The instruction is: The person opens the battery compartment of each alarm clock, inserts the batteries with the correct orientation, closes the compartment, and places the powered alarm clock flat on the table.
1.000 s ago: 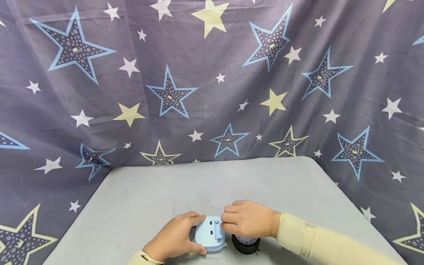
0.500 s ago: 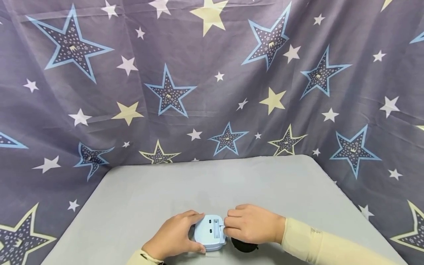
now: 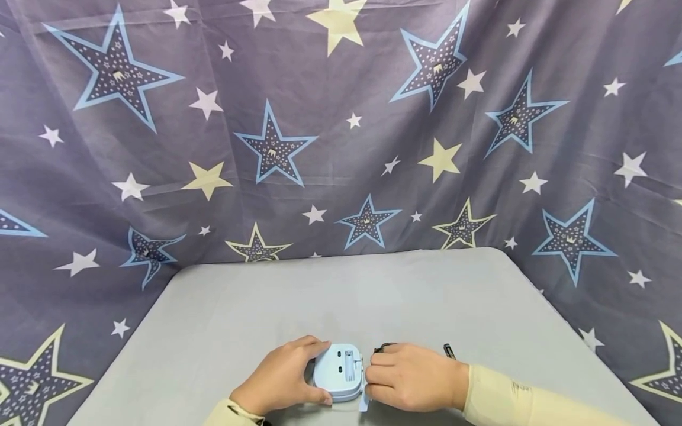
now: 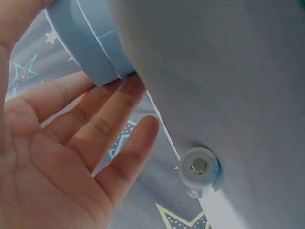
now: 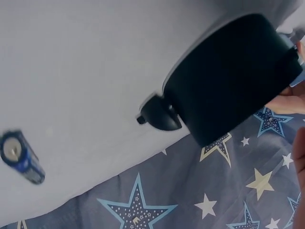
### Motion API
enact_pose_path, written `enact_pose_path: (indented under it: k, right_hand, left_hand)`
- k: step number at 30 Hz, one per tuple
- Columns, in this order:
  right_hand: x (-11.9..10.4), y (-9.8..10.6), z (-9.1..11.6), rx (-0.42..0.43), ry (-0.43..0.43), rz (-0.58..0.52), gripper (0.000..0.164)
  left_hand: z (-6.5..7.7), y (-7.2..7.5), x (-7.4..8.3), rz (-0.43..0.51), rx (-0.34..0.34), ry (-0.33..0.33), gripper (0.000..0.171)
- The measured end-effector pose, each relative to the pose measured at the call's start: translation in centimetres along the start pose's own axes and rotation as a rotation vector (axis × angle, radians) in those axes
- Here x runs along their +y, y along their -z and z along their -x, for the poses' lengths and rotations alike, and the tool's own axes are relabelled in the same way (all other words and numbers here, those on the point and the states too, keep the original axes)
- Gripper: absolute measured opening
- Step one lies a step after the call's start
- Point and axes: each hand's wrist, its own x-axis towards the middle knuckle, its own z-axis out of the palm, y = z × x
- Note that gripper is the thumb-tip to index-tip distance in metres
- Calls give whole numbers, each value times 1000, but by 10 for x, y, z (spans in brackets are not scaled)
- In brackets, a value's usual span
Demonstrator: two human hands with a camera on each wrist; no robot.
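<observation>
A light-blue alarm clock (image 3: 335, 378) lies with its back up, showing two small black knobs and an uncovered battery recess (image 3: 349, 365). My left hand (image 3: 285, 376) grips it from the left, thumb at the near edge and fingers at the far one. In the left wrist view its blue side (image 4: 86, 40) rests against the fingers. My right hand (image 3: 412, 377), just right of the clock, pinches a light-blue battery cover (image 3: 364, 400) that sticks out below the fingertips. Behind that hand is a black alarm clock (image 5: 228, 81), mostly hidden in the head view.
One battery (image 3: 449, 351) lies beyond my right wrist; the right wrist view shows a battery (image 5: 21, 157) on the table too. The left wrist view has a battery (image 4: 199, 167) on the grey tabletop (image 3: 266, 302). A star-patterned curtain (image 3: 330, 130) surrounds the table.
My right hand has drawn the battery cover off the light-blue clock's recess and shifted right and nearer. It now covers most of the black clock, and a battery shows past the wrist.
</observation>
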Motion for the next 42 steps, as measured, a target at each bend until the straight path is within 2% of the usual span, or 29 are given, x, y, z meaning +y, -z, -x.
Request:
enact_pose_path:
  k: [19, 27, 42]
  right_hand:
    - [-18, 0, 2, -17, 28, -12, 16]
    - [-26, -1, 2, -52, 11, -80, 18]
    - [-33, -11, 1, -60, 42, -67, 17]
  left_hand:
    - [-1, -1, -1, 8, -7, -4, 99]
    - [-1, -1, -1, 19, -4, -17, 98]
    - [1, 3, -6, 56, -13, -47, 96]
